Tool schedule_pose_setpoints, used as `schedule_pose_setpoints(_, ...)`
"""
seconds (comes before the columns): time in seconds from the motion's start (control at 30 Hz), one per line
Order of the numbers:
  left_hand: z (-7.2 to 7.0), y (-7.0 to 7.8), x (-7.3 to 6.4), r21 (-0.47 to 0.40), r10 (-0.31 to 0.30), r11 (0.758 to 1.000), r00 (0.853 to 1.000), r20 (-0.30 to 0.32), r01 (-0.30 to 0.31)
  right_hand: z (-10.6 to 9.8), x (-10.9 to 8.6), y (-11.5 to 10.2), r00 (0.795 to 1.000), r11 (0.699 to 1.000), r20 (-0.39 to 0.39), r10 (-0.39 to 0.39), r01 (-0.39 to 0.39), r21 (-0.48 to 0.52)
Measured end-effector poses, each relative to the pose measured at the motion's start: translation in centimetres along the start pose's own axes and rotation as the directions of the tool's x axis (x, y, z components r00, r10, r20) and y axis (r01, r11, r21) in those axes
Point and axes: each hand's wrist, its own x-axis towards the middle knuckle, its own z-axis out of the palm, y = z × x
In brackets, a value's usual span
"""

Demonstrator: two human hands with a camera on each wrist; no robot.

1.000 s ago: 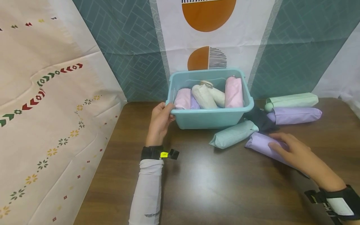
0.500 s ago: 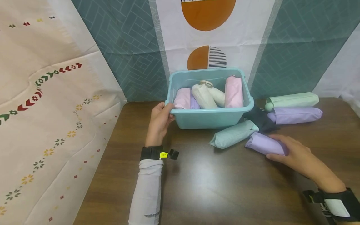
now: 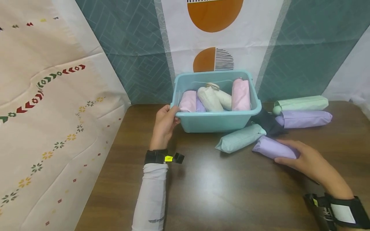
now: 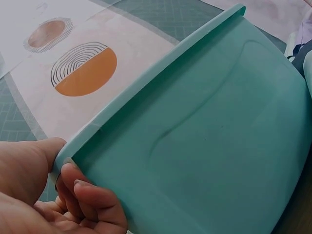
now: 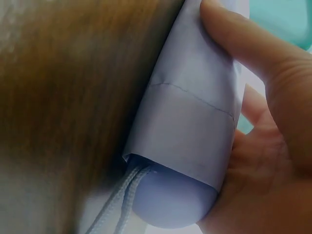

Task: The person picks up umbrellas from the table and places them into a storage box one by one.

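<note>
My left hand [image 3: 164, 125] grips the near left corner of the light-blue plastic basket [image 3: 214, 123], thumb over the rim and fingers curled beneath it, as the left wrist view shows. Around a lilac folding umbrella [image 3: 273, 148] in its sleeve, my right hand [image 3: 309, 160] closes with thumb and fingers; the umbrella lies on the table. Its rounded handle end [image 5: 175, 200] and wrist cord [image 5: 119, 200] show in the right wrist view. Inside the basket lie several sleeved folding umbrellas: pink [image 3: 241, 95], cream [image 3: 209, 99] and lilac [image 3: 200, 106] ones.
A teal sleeved umbrella [image 3: 240, 138] lies before the basket, touching the lilac one's tip. A black one [image 3: 267, 123] sits beside the basket. Farther right lie a mint umbrella [image 3: 302, 104] and another lilac one [image 3: 306, 119]. A patterned cloth [image 3: 144, 57] hangs behind the table [image 3: 196, 192].
My right hand has moved from resting over the lilac umbrella to gripping it, the thumb now along its near side. My left hand and the basket have stayed put.
</note>
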Motion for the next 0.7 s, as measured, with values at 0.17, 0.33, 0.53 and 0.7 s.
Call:
schedule_pose_setpoints(0.17,0.01,-0.13,0.05,-0.004,0.000,1.000,1.000,-0.008,0.000,0.02,0.15,0.23,1.000,1.000,0.017,0.006,-0.006,0.002)
schedule_pose_setpoints(0.33,-0.09,-0.06,0.07,0.006,-0.006,1.000,1.000,-0.017,0.006,0.05,0.35,0.29,1.000,1.000,0.029,0.003,-0.002,-0.014)
schedule_pose_setpoints(0.53,-0.08,-0.05,0.13,0.037,-0.031,0.999,0.999,-0.033,0.032,0.06,0.29,0.26,1.000,1.000,0.029,0.012,-0.011,-0.014)
schedule_pose_setpoints(0.7,0.09,0.05,0.07,0.049,-0.025,0.998,0.999,-0.025,0.026,-0.18,0.20,0.23,0.999,0.999,0.036,0.029,-0.029,-0.022)
